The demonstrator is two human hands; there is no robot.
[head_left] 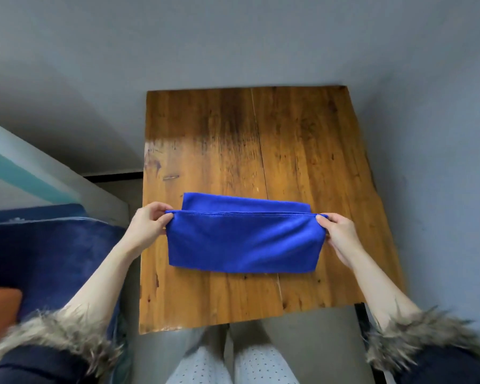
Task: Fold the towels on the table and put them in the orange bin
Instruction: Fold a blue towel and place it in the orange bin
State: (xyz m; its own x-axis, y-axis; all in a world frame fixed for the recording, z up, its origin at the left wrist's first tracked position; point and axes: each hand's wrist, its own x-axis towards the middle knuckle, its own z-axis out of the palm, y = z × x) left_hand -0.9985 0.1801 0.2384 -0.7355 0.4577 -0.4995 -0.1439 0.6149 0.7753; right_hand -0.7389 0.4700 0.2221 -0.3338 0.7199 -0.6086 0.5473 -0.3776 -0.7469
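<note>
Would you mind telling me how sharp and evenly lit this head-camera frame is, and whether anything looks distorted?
Head view: soft, even light, with a pale sheen on the wooden table; the blue towel and both hands, left and right, are fairly sharp; the fur cuffs at the bottom corners are smeared; wide-angle bending skews the table's edges.

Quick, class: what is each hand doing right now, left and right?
Left hand: pinching the left corner of the blue towel.
Right hand: pinching the towel's right corner.
</note>
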